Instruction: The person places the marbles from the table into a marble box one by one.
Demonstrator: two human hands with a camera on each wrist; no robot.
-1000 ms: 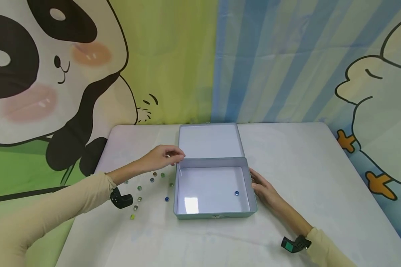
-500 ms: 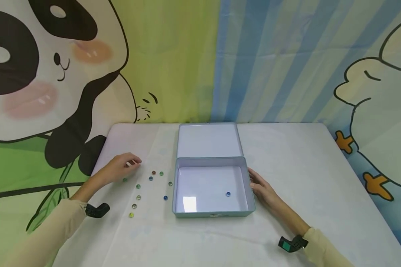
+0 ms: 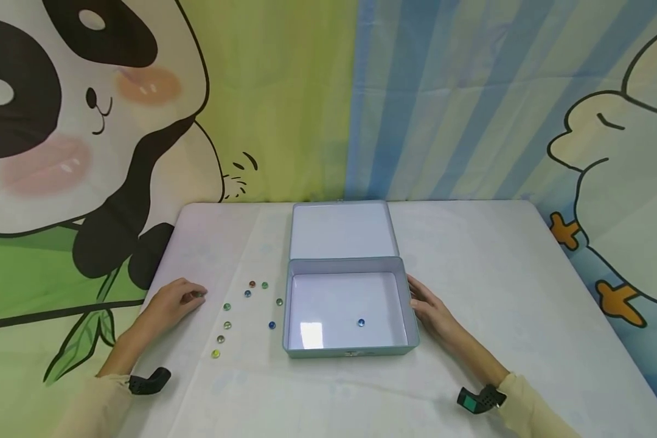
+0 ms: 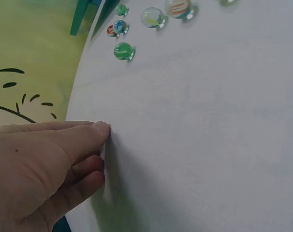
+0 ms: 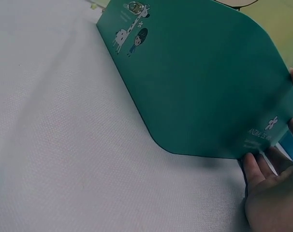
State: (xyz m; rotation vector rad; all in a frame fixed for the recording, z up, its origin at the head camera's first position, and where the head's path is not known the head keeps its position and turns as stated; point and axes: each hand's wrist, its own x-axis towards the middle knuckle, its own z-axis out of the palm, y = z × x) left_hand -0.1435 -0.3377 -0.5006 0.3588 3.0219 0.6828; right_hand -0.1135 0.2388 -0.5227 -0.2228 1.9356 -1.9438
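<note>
My left hand (image 3: 175, 304) is low over the left of the table, thumb and index fingertips pinched together where a green marble lay. The fingers hide that marble; in the left wrist view, the fingertips (image 4: 104, 129) meet close to the cloth. Several glass marbles, among them a green one (image 4: 124, 51) and a yellow one (image 3: 215, 353), lie scattered between this hand and a metal box (image 3: 350, 352). The box has its lid (image 3: 344, 231) folded back, and a blue marble (image 3: 361, 323) sits inside. My right hand (image 3: 435, 310) rests its fingers against the box's right side.
A white cloth covers the table (image 3: 482, 261). Behind it hangs a printed curtain (image 3: 285, 109) with a panda and a bird. In the right wrist view, the box's green outer wall (image 5: 199, 87) carries a giraffe drawing and a clasp.
My left hand has moved from the box's back left corner leftward and down onto the spot of a green marble. The blue marble has rolled left inside the box. My right hand stays put.
</note>
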